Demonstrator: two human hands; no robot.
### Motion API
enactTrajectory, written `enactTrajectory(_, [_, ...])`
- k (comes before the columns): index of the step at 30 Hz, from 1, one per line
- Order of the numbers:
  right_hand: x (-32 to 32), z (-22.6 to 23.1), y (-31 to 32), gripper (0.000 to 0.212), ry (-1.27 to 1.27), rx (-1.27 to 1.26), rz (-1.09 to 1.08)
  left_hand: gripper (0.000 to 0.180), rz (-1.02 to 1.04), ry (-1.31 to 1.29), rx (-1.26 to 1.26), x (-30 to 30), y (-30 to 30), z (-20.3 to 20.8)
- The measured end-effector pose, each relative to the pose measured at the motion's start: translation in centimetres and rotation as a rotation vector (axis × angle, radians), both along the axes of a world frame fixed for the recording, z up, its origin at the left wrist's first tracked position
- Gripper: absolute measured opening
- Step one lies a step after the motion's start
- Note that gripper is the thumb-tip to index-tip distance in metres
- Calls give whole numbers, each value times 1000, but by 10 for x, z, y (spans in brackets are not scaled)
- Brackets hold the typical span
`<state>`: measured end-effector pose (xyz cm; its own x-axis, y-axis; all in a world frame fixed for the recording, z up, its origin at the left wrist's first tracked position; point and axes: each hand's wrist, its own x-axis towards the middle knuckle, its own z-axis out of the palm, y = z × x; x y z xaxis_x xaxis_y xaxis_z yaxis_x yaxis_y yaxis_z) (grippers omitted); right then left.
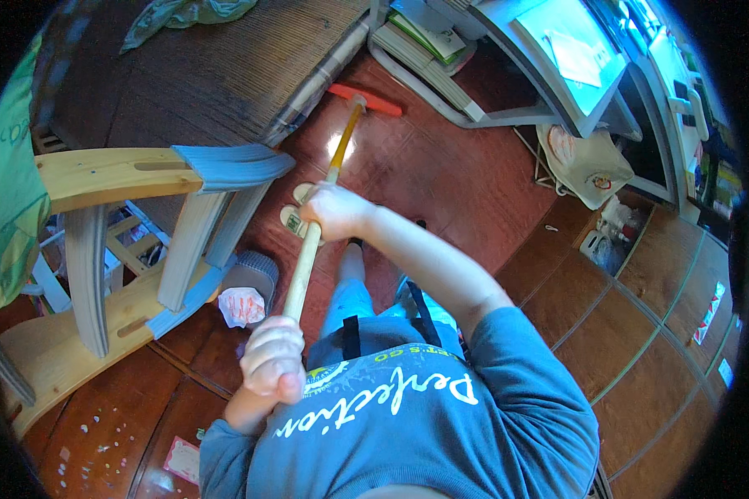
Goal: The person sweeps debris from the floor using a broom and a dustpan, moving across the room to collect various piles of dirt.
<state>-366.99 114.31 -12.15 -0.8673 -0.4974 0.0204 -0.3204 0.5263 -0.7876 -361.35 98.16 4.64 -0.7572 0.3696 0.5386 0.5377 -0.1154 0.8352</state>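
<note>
Both my hands are closed around the pale wooden handle of a long floor tool, its shaft turning yellow towards the far end. Its narrow red crosspiece head rests on the reddish floor beside the bed. My left hand grips the near end, close to my chest. Farther along the shaft, my right hand is wrapped round it with the arm stretched forward. Pale slippers or sandals lie on the floor by my right hand, partly covered by it. Whether the red head has bristles or a blade is too small to tell.
On the left stands a wooden ladder with grey-blue covers, next to a bed with a brown mat. A grey bin sits by its foot. A desk and a cream bag stand to the right.
</note>
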Motion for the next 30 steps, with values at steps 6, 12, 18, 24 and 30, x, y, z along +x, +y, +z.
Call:
enactTrajectory(6, [-47, -95, 34, 8, 27, 56, 54, 9, 18, 107, -274, -7, 44, -116])
enactTrajectory(12, [-16, -72, 14, 10, 49, -136, 23, 6, 111, 115, -63, 5, 37, -77])
enactTrajectory(18, [29, -11, -1, 11, -120, -158, 42, 18, -363, 1, -24, -2, 26, -5])
enactTrajectory(24, [13, 7, 19, 14, 30, -96, 23, 21, -384, 125, -12, -13, 25, 5])
enactTrajectory(30, [-57, -72, 65, 15, 173, -147, 26, 8, -37, 178, -15, -24, 80, -92])
